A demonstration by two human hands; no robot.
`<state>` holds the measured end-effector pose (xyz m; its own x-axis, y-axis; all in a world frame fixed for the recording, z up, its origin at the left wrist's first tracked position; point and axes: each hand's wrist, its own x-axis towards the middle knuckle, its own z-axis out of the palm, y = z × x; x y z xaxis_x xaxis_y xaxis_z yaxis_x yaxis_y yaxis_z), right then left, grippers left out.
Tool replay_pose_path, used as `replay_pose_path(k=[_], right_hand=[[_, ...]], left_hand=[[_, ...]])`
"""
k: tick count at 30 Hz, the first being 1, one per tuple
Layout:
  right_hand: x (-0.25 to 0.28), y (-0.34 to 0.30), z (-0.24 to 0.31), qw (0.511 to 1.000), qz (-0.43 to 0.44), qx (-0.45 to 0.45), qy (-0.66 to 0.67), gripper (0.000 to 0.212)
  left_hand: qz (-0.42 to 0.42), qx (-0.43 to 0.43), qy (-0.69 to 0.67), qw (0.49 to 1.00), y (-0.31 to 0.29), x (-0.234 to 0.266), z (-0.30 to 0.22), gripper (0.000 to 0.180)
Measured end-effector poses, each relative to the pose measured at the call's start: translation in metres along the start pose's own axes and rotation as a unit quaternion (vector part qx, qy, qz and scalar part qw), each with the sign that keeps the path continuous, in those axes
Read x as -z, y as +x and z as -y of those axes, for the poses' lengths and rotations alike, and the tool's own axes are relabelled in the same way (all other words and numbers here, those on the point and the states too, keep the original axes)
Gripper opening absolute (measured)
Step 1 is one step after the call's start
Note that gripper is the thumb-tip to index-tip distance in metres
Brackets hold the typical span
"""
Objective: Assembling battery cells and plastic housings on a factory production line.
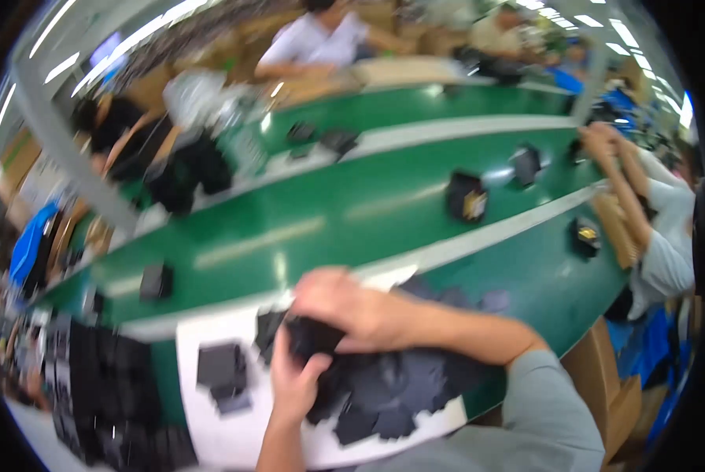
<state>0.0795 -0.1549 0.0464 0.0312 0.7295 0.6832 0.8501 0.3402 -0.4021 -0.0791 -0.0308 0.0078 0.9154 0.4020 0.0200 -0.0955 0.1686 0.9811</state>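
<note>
Both hands, left hand [293, 377] and right hand [345, 307], grip a small black square piece [311, 337]; loose grip risks dropping it onto the black pile [404, 389] beneath.

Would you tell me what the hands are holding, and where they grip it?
Both hands hold one small black piece: the right hand over its top, the left hand from below. Blur hides the exact grip.
</note>
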Motion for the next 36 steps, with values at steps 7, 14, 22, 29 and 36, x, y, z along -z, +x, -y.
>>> replay_pose_path(k=[7,14,22,29,36], right_hand=[[-0.012,-0.01,-0.007,0.99,-0.048,0.011,-0.131,0.075],[0.005,0.006,0.01,0.997,-0.014,-0.071,-0.039,0.086],[0.003,0.002,0.013,0.986,0.135,-0.085,-0.047,0.091],[0.002,0.001,0.013,0.994,-0.043,-0.095,-0.037,0.09],[-0.005,-0.005,0.013,0.927,-0.045,-0.345,0.141,0.078]], left_hand=[[-0.019,0.003,-0.039,0.999,0.002,-0.001,-0.006,0.07],[-0.023,-0.015,-0.101,0.995,0.002,0.007,-0.003,0.073],[-0.05,-0.027,-0.028,0.998,-0.005,0.001,0.003,0.075],[-0.09,-0.056,-0.017,0.994,-0.016,-0.003,0.017,0.062],[-0.085,-0.013,-0.072,0.994,-0.018,-0.006,0.011,0.061]])
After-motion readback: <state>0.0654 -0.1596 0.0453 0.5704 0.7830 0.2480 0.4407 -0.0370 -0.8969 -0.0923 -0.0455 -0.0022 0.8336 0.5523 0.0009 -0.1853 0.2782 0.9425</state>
